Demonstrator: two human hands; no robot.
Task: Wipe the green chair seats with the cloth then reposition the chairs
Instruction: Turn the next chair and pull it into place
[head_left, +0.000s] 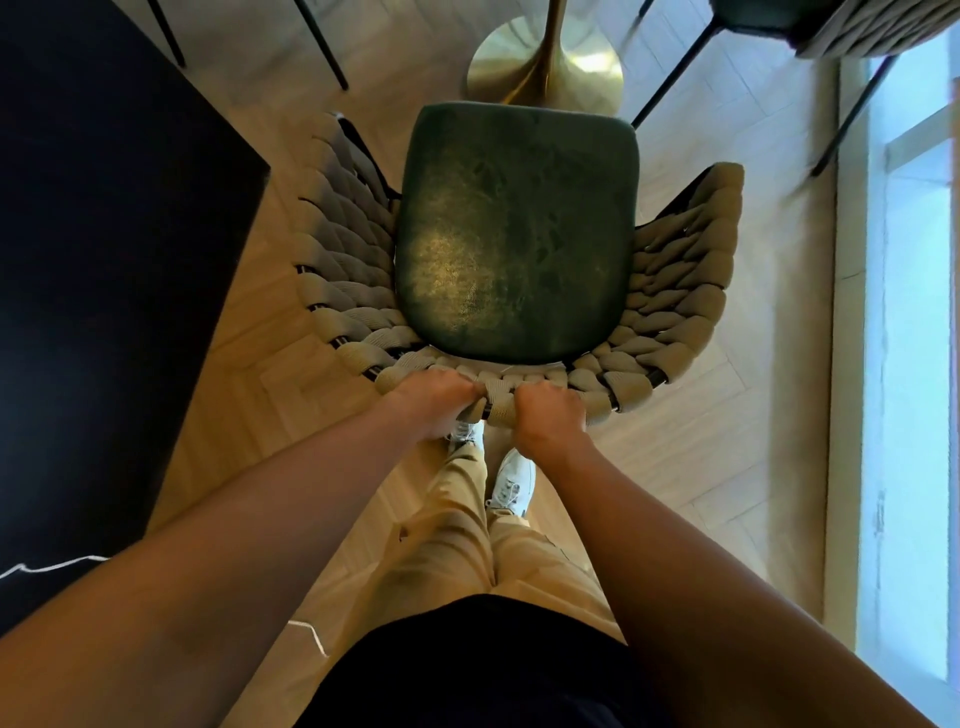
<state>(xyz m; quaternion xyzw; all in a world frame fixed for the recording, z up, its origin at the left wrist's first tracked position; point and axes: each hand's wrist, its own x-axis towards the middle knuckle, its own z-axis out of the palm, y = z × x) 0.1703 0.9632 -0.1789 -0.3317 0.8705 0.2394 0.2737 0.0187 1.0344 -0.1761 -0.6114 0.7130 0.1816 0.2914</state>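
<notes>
Dark table (104, 260) runs down the left side, and the chair (514, 260) sits right next to it on the wood floor (727, 415), green seat (514, 228) facing up. Left hand (434, 402) and right hand (550, 418) both grip the top of the woven backrest (498, 392), fingers curled over it. Gold table base (545, 62) is just past the seat, another chair (831, 26) top right, window (904, 312) far right.

No readable text, label, brand, number or sign appears on anything in view.
</notes>
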